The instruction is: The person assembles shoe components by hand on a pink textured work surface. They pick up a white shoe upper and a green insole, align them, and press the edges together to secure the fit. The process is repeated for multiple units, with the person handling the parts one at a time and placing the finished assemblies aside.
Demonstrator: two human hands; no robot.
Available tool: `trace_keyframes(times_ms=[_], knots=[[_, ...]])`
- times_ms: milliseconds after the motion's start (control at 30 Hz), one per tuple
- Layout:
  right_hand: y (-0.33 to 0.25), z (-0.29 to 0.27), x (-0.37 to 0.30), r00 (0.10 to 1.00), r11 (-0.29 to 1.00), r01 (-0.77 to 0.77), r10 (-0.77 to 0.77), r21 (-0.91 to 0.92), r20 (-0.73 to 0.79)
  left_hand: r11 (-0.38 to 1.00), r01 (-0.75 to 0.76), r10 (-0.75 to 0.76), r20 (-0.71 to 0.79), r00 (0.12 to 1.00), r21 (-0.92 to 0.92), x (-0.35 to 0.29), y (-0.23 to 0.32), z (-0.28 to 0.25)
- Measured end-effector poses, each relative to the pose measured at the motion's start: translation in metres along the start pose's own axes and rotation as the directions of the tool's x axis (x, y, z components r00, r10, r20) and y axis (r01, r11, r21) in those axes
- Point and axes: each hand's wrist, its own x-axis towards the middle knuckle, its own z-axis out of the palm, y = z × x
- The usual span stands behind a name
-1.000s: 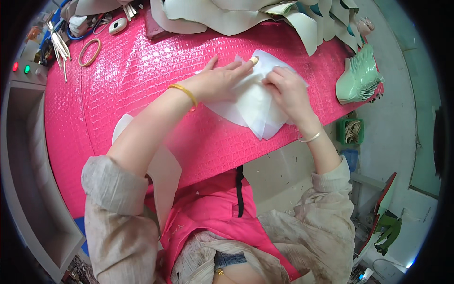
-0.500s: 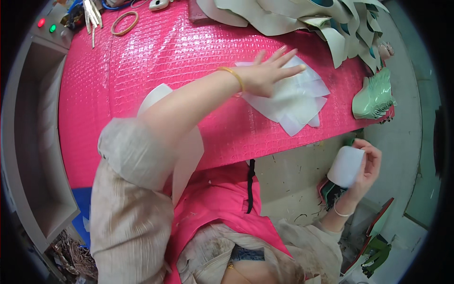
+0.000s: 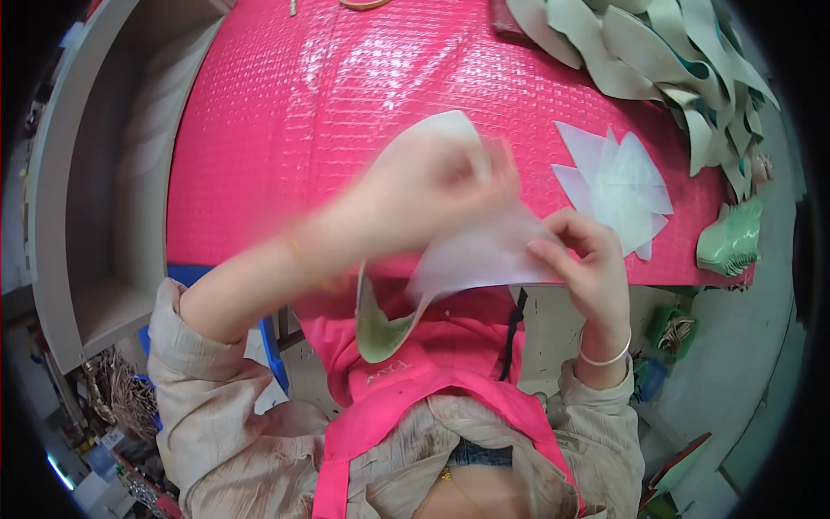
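The pink textured sheet [image 3: 346,130] covers the worktop in front of you and is your working surface, so keep the piece over it, not hanging off the near edge. Along the far right lies a heap of pale green cut pieces [image 3: 657,52], with a small green stack [image 3: 731,242] at the right edge; leave both alone while you work.

To your right on the sheet sits a fanned pile of thin white sheets [image 3: 618,186], well apart from your left arm and just beyond your right hand.

The piece in hand is the curved pale shoe piece [image 3: 385,324], with a thin white lining sheet [image 3: 484,255] laid against it. Both hang over the near edge of the sheet, between your hands.

Your right hand [image 3: 584,259] is pinching the right edge of the white lining sheet between thumb and fingers. Hold that corner steady and flat, so the sheet does not crease.

Your left hand [image 3: 432,186] is blurred; it seems closed over the top of the curved piece, but the grip cannot be told for sure. Slow it, and smooth from the pinned edge outward.
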Motion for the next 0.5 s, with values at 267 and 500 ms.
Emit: trace_keyframes(times_ms=[267,500], knots=[[0.048,0.079,0.066,0.963,0.332,-0.263,0.14,0.906,0.229,0.824,0.179,-0.354,-0.241,0.904,-0.538,-0.053,-0.108,-0.004],[0.046,0.1,0.058,0.921,0.46,-0.387,0.227,0.799,0.315,0.544,0.265,0.254,-0.457,0.852,0.796,-0.1,-0.097,0.024]])
